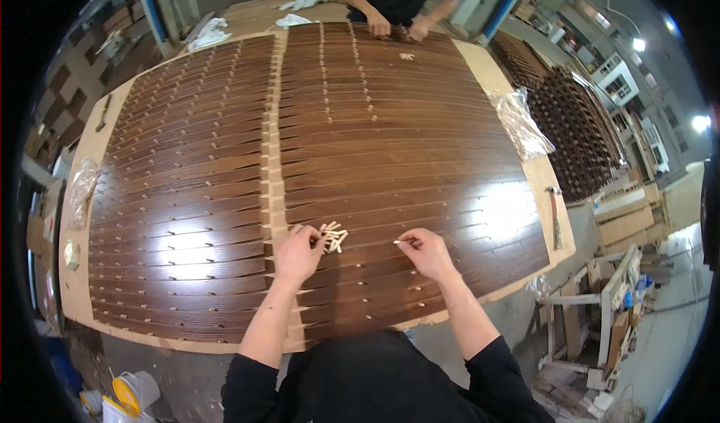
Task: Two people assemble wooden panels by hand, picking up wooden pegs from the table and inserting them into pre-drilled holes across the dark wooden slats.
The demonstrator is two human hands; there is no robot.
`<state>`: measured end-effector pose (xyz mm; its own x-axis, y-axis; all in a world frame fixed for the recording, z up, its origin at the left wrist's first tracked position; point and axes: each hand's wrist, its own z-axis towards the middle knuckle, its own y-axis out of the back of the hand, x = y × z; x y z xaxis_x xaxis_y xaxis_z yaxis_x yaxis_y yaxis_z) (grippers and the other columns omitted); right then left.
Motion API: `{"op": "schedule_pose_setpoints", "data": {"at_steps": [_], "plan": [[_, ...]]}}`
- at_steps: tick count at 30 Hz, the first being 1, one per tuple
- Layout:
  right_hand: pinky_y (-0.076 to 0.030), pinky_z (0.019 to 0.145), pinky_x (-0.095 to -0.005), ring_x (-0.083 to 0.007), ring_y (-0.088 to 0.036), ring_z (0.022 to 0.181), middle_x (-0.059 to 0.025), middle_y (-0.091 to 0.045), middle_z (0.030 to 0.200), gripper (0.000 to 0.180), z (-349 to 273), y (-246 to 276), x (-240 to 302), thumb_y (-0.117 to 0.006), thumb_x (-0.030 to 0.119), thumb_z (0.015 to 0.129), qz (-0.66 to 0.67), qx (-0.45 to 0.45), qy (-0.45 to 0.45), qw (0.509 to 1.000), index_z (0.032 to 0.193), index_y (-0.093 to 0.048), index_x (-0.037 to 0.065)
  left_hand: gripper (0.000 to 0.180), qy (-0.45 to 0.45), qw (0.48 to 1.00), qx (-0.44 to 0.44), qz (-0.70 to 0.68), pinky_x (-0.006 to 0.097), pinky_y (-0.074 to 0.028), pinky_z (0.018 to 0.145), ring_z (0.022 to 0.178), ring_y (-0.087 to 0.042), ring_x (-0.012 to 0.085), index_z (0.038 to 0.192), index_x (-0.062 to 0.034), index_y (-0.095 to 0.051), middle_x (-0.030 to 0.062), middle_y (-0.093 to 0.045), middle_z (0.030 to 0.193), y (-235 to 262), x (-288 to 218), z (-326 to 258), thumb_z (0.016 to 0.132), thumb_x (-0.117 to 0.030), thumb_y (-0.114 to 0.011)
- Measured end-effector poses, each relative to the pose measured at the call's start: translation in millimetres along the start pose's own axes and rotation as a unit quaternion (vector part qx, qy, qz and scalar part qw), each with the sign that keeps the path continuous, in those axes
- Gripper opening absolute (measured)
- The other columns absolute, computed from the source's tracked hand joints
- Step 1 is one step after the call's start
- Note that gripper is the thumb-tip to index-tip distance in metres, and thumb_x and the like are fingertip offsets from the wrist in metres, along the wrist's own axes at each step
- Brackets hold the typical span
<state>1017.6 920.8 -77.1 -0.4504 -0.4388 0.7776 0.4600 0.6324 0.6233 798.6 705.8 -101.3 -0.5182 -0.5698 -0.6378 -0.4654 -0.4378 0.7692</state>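
Dark brown wooden boards (390, 168) lie side by side across a large table. A small pile of pale wooden dowels (337, 240) rests on them in front of me. My left hand (298, 253) is at the pile's left edge, its fingers bent and closed against the dowels; what they pinch is hidden. To the right, my right hand (429, 253) pinches a short pale wooden dowel (397, 241) between thumb and forefinger, just over the boards. Several dowels stand in the boards nearer to me, between and below my hands.
A pale strip (275, 145) divides two board panels; the left panel (187, 175) carries rows of dowels. A hammer (556, 217) lies on the right margin near plastic film (519, 123). Across the table, a co-worker's hands (397, 28) are over the boards. Buckets (136, 390) stand at lower left.
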Motion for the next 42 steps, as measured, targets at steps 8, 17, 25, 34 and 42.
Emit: {"op": "schedule_pose_setpoints", "data": {"at_steps": [8, 17, 25, 34, 42], "plan": [[-0.057, 0.075, -0.0373, -0.0276, -0.071, 0.084, -0.0141, -0.073, 0.090, 0.017, -23.6, 36.6, -18.2, -0.076, 0.016, 0.088, -0.075, 0.027, -0.024, 0.997, 0.099, -0.072, 0.003, 0.012, 0.026, 0.993, -0.028, -0.110, 0.036, -0.053, 0.070, 0.075, -0.067, 0.0253, 0.093, -0.0038, -0.062, 0.0117, -0.068, 0.083, 10.5, -29.9, -4.2, 0.090, -0.013, -0.069], [-0.052, 0.072, -0.0448, -0.0338, -0.067, 0.079, -0.0121, -0.068, 0.080, 0.013, -18.4, 21.4, -10.6, -0.072, 0.016, 0.087, -0.233, 0.033, 0.167, 0.957, 0.084, -0.066, 0.006, 0.014, -0.020, 0.981, 0.012, -0.190, 0.032, -0.053, 0.071, 0.076, -0.066, 0.0185, 0.103, -0.0053, -0.070, 0.0098, -0.072, 0.091, 3.4, -41.5, -19.1, 0.091, -0.013, -0.071], [-0.052, 0.079, -0.0423, -0.0286, -0.068, 0.085, -0.0096, -0.068, 0.082, 0.014, -14.9, 15.5, -2.7, -0.071, 0.020, 0.086, -0.383, 0.054, 0.172, 0.906, 0.084, -0.064, 0.009, 0.012, -0.011, 0.975, 0.010, -0.221, 0.033, -0.054, 0.072, 0.076, -0.067, 0.0209, 0.099, -0.0005, -0.069, 0.0127, -0.071, 0.088, 7.4, -38.2, -24.2, 0.091, -0.009, -0.070], [-0.053, 0.077, -0.0439, -0.0346, -0.068, 0.082, -0.0129, -0.068, 0.081, 0.015, -22.5, 14.2, -6.5, -0.070, 0.022, 0.088, -0.289, 0.031, 0.048, 0.956, 0.085, -0.064, 0.009, 0.013, 0.021, 0.965, -0.029, -0.259, 0.033, -0.053, 0.072, 0.075, -0.066, 0.0209, 0.098, -0.0009, -0.069, 0.0115, -0.071, 0.087, 1.2, -13.2, -40.1, 0.093, -0.013, -0.070], [-0.053, 0.073, -0.0471, -0.0321, -0.069, 0.078, -0.0104, -0.070, 0.081, 0.016, -18.1, 4.9, -8.6, -0.071, 0.024, 0.089, -0.391, 0.001, 0.137, 0.910, 0.083, -0.066, 0.009, 0.013, 0.003, 0.974, -0.027, -0.227, 0.032, -0.052, 0.068, 0.072, -0.064, 0.0172, 0.098, -0.0016, -0.070, 0.0101, -0.071, 0.086, 12.2, -36.5, -39.4, 0.092, -0.014, -0.070]]}}
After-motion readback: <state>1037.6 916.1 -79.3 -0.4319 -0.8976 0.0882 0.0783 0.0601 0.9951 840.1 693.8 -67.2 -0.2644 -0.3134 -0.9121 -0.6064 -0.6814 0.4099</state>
